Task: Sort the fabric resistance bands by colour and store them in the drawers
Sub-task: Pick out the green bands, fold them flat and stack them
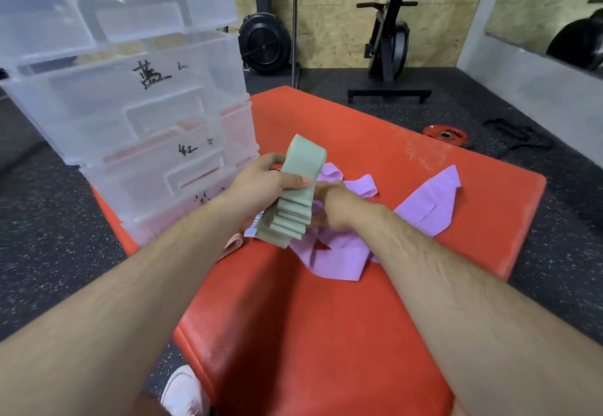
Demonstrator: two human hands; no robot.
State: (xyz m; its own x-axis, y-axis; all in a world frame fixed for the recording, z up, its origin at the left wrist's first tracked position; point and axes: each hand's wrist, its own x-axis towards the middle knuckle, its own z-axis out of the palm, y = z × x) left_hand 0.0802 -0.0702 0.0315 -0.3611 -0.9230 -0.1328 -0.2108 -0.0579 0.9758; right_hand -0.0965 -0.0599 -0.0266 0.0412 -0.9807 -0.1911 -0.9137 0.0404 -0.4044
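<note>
My left hand (261,184) grips a stack of several pale green bands (293,193), thumb across the front, held upright above the red mat (326,334). My right hand (332,207) is just right of the stack, fingers curled against its lower edge and partly hidden behind it. Under and to the right of my hands lie several purple bands (427,203) spread on the mat. A pink band (233,244) lies near the drawer unit's foot. The clear plastic drawer unit (137,115) stands at the left, each drawer front marked with black handwriting.
A red weight plate (445,135) and black straps (518,136) lie on the dark rubber floor beyond the mat. A black fan (264,43) and an exercise machine (390,50) stand by the wooden back wall. My white shoe (184,392) shows at the bottom.
</note>
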